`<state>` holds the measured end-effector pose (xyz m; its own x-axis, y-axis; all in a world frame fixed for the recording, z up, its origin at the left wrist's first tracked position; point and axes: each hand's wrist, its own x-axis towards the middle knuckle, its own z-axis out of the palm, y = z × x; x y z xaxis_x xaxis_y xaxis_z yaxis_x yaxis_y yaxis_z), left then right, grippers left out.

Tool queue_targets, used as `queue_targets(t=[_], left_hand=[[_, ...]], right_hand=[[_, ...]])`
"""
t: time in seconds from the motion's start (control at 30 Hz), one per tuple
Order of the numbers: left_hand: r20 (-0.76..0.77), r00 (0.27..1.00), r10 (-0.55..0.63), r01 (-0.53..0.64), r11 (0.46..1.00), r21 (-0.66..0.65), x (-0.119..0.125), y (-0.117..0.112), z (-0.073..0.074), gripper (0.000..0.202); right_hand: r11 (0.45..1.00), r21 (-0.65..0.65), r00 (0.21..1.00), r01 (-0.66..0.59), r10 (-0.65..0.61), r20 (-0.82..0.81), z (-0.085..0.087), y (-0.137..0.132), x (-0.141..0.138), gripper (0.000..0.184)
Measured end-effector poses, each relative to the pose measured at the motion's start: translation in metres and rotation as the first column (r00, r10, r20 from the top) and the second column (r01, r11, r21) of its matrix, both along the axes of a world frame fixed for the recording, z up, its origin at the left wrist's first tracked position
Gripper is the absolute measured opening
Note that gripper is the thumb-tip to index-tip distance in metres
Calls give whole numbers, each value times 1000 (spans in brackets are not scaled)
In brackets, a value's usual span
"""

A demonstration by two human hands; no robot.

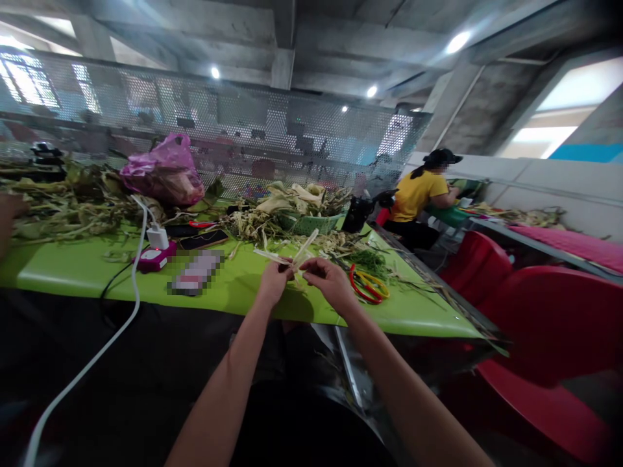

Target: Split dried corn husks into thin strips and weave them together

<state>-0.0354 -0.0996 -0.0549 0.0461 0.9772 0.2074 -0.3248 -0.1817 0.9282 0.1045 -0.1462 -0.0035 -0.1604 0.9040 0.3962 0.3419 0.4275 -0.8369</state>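
Pale dried plant strips [305, 245] cross one another between my two hands, just above the green tabletop [233, 285]. My left hand [275, 279] pinches them near the crossing, and one strip sticks out to the left. With fingertips closed at the same bundle, my right hand [327, 279] grips it from the other side. Which strip each hand holds is too small to tell. Red and yellow loops [370, 285] lie just right of my right hand. Behind the strips stands a green basket [311, 224] heaped with dried husks.
A pink power strip [154, 258] with a white cable [135, 285], a dark phone [203, 239] and a purple bag [165, 170] occupy the left. Another person's hand [10, 211] shows at the far left. Red chairs [559, 318] and a person in yellow [419, 194] are at right.
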Motion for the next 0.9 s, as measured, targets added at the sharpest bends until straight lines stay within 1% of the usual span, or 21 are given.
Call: queue_targets(t=[0.07,0.13,0.2,0.27,0.33,0.43,0.53,0.6,0.63,0.7,0.77,0.83,0.9], left_hand=[[-64,997,-32,34,999,35,0,0,0,21],[-153,987,-58,72,993,90,0,-2,0,18],[-250,966,-65,105,983,150,0,-5,2,16],[-314,948,-57,114,979,167,0,-7,4,18],[-324,945,-55,109,983,150,1,-8,5,20],[-226,972,-71,98,989,107,3,-8,4,24],[-164,984,-65,79,994,79,3,-7,3,24],[-170,984,-50,64,995,75,3,-6,3,23],[-167,985,-47,59,996,69,3,-6,3,22],[-153,987,-52,61,997,51,3,-7,4,22],[-140,988,-58,63,997,35,3,-8,6,21],[-123,991,-60,62,998,18,3,-10,9,20],[-90,995,-52,52,999,-2,2,-13,11,19]], right_hand=[[996,-91,993,-23,12,-120,4,2,-2,15],[988,-153,978,-13,-19,-208,6,6,-3,18],[982,-189,964,12,-62,-258,5,9,-4,22],[979,-203,951,32,-92,-297,4,11,-5,26],[979,-201,941,33,-98,-324,2,10,-6,29],[984,-177,933,9,-72,-353,0,7,-8,30],[994,-100,930,44,-77,-359,-4,4,-7,29],[994,-12,948,112,-110,-297,-7,4,-6,24],[988,38,963,150,-137,-233,-9,4,-5,21],[964,154,975,218,-211,-65,-13,5,-3,16],[926,281,955,253,-286,82,-15,5,-3,13],[887,385,931,253,-332,154,-17,4,-3,10],[865,436,918,249,-354,177,-19,2,-5,9]])
